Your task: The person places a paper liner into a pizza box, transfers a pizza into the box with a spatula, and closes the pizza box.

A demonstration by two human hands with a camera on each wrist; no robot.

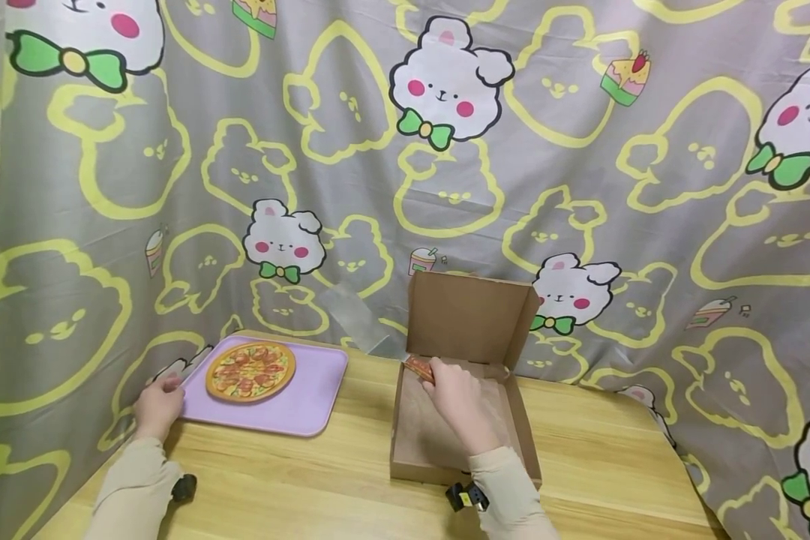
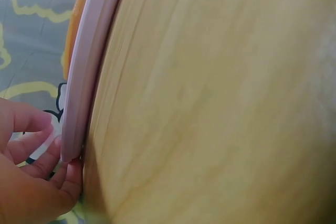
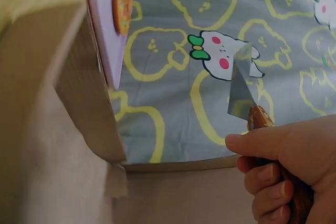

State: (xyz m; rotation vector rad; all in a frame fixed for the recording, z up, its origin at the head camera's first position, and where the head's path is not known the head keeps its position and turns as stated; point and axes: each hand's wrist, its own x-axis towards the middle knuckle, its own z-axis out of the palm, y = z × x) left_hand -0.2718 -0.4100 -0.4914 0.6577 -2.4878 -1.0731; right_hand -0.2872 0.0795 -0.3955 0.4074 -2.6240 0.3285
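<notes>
My right hand point(image 1: 457, 401) grips the reddish-brown handle point(image 3: 260, 116) of a cleaver with a broad, shiny blade point(image 1: 358, 319). The blade points up and leftward, above the open cardboard pizza box point(image 1: 400, 450). At the left edge of a lilac tray point(image 1: 310, 397), my left hand point(image 1: 157, 406) holds the rim; in the left wrist view its curled fingers point(image 2: 44, 161) lie round the tray's corner. A round toy pizza point(image 1: 251, 371) with printed toppings and an orange-brown crust lies on the tray.
The pizza box's lid point(image 1: 469, 319) stands upright at the back, near a patterned grey curtain point(image 1: 351, 187). That curtain encloses the wooden table point(image 1: 277, 480) at the back and sides. Tray and box stand apart on the wood.
</notes>
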